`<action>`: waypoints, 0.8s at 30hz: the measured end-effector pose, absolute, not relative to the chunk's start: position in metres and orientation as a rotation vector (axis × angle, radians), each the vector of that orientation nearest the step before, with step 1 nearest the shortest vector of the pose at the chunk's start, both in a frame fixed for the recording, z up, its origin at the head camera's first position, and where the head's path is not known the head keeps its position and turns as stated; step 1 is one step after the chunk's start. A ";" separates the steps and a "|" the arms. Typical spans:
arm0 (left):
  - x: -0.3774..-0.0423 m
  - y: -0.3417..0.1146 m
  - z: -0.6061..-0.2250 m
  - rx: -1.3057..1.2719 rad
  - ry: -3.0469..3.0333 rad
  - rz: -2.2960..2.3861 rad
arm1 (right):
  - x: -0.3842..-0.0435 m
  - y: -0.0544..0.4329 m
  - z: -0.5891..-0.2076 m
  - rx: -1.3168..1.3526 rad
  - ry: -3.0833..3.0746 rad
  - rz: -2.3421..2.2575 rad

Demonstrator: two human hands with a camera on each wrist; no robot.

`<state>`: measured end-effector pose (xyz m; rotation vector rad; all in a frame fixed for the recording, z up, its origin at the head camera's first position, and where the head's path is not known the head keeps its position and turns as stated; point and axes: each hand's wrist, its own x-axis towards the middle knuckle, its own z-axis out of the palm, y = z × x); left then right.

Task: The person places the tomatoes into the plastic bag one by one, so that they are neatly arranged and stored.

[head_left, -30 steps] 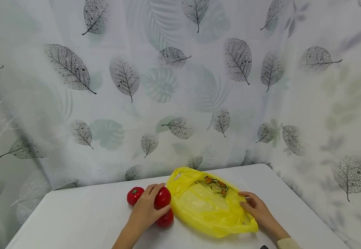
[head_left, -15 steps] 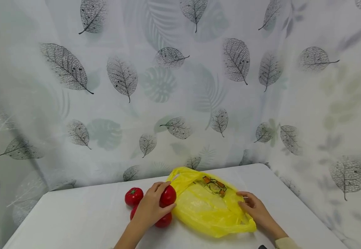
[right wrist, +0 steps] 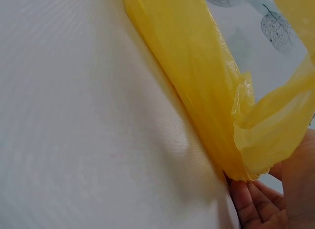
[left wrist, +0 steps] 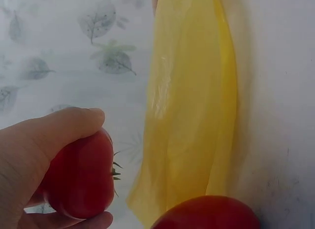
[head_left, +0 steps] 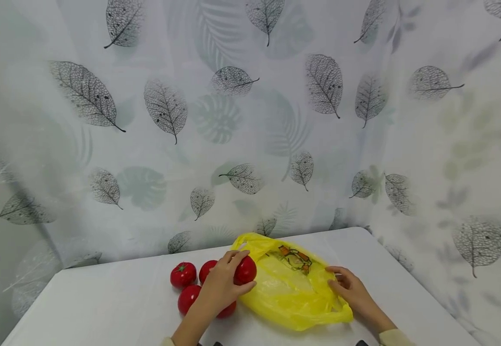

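My left hand point(head_left: 222, 283) grips a red tomato point(head_left: 245, 270) at the left side of a yellow plastic bag point(head_left: 285, 293), overlapping the bag's edge in the head view. The left wrist view shows thumb and fingers around this tomato point(left wrist: 81, 175), its green stem end facing the bag point(left wrist: 192, 111). At the bag's right side my right hand point(head_left: 351, 290) holds the edge between thumb and fingers. In the right wrist view its fingers point(right wrist: 256, 202) show by the bunched plastic of the bag point(right wrist: 187, 76), partly hidden by it.
Several more tomatoes rest on the white table point(head_left: 103, 298) left of the bag: one at the back left point(head_left: 183, 275), another point(head_left: 207, 270) beside it, others point(head_left: 188, 299) partly behind my left arm. A leaf-patterned curtain point(head_left: 233, 144) surrounds the table's back and sides.
My left hand has moved right with its tomato, from above the other tomatoes to the bag's left edge. More of the tomatoes behind it show. My right hand keeps its place on the bag.
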<state>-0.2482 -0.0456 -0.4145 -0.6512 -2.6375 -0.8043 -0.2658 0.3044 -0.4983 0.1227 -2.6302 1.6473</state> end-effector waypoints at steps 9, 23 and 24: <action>-0.251 -0.033 -0.417 -0.703 -2.653 -0.796 | -0.266 0.305 -0.498 0.095 -2.625 1.642; -0.255 -0.009 -0.425 -0.760 -2.682 -0.814 | -0.266 0.303 -0.500 0.071 -2.608 1.664; -0.255 -0.008 -0.426 -0.769 -2.683 -0.815 | -0.266 0.303 -0.500 0.073 -2.608 1.658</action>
